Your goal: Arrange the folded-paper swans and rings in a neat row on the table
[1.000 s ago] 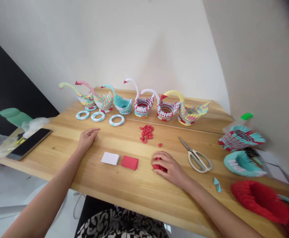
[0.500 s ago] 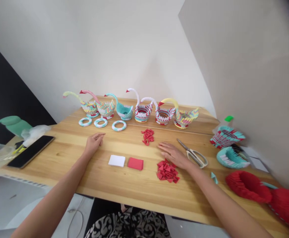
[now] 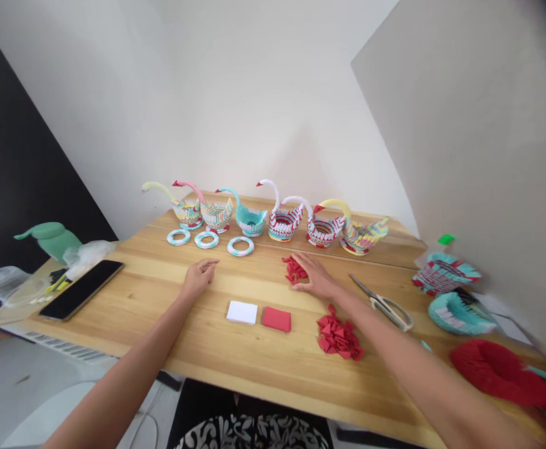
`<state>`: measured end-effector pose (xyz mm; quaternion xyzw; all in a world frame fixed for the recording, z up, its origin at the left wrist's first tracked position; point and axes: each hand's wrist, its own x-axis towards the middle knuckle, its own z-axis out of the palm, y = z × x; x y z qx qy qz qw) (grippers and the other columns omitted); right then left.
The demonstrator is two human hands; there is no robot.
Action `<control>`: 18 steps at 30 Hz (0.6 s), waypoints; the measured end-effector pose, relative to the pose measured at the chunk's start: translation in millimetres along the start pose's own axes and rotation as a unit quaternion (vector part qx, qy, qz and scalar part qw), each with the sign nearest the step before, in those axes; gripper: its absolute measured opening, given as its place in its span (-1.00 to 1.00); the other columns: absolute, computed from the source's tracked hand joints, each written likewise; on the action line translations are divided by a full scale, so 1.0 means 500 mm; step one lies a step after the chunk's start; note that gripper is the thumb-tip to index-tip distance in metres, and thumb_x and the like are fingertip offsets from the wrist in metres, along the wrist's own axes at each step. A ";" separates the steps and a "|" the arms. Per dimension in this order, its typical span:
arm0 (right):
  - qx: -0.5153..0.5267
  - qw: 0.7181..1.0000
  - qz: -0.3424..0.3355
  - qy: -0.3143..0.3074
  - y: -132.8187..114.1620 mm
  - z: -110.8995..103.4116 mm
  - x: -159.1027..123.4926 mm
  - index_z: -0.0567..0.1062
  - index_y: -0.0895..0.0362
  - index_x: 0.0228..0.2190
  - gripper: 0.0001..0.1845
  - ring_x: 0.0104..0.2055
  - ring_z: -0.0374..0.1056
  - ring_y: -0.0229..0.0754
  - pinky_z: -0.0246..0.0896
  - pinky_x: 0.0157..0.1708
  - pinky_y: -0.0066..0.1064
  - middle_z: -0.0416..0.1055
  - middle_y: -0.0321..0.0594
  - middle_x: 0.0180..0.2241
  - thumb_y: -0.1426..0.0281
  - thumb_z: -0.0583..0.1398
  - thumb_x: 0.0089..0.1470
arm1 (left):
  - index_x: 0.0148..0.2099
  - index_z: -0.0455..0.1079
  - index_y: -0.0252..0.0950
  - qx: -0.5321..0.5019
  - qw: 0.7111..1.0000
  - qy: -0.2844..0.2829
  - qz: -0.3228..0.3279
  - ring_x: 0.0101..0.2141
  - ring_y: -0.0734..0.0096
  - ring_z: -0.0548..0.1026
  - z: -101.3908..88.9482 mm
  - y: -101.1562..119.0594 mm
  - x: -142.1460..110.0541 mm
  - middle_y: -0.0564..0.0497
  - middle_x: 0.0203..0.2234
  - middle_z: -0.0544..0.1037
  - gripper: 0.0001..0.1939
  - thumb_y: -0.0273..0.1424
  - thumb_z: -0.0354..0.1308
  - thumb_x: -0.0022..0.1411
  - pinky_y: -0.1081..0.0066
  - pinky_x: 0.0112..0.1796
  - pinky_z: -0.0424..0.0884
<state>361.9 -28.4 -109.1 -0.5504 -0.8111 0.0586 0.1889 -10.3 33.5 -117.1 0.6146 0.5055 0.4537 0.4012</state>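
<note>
My right hand (image 3: 317, 279) is over the right side of a small pile of red folded paper pieces (image 3: 293, 270), fingers stretched and thumb apart, partly covering it. A bigger heap of red folded pieces (image 3: 339, 337) lies nearer me, beside my right forearm. My left hand (image 3: 200, 276) rests on the wooden table with fingers loosely bent, the index finger pointing out, and nothing visible in it. Between the hands and closer to me lie a stack of white paper (image 3: 242, 312) and a stack of red paper (image 3: 277, 319).
Several paper swans (image 3: 251, 222) stand along the back, with three paper rings (image 3: 241, 246) before them. Scissors (image 3: 385, 305) lie right of my right forearm. A phone (image 3: 83, 290) is at the left. More folded-paper pieces, including a red one (image 3: 492, 368), sit at the right.
My right hand has moved away from the bigger red heap, forward and left to the small red pile. My left hand still rests on the table. The view has shifted a little.
</note>
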 end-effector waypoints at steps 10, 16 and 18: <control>0.071 0.994 -0.079 0.000 0.023 0.031 0.092 0.41 0.14 0.06 -0.31 0.22 0.12 0.09 -0.04 0.18 0.05 0.27 0.05 0.15 0.11 0.32 -0.09 | -0.16 0.47 -0.42 0.009 1.000 0.004 -0.013 -0.68 0.51 0.21 -0.001 0.011 0.001 0.18 -0.77 0.26 -0.54 -0.17 0.07 0.03 0.50 -0.58 0.12; 0.117 0.988 -0.095 0.022 -0.002 0.053 0.086 0.58 0.09 -0.22 -0.69 0.05 0.34 -0.08 0.19 0.08 -0.12 0.47 -0.08 -0.05 0.17 0.18 0.12 | -0.14 0.47 -0.42 0.004 1.000 -0.002 -0.020 -0.68 0.51 0.20 0.002 0.008 0.002 0.18 -0.77 0.24 -0.53 -0.15 0.08 0.04 0.50 -0.57 0.12; 0.131 0.986 -0.097 0.025 -0.011 0.051 0.071 0.59 0.07 -0.28 -0.71 0.01 0.37 -0.13 0.24 0.05 -0.17 0.50 -0.12 -0.10 0.19 0.14 0.17 | -0.14 0.47 -0.41 -0.001 1.000 -0.006 -0.018 -0.68 0.51 0.20 0.003 0.003 0.004 0.19 -0.77 0.23 -0.53 -0.15 0.08 0.05 0.49 -0.57 0.13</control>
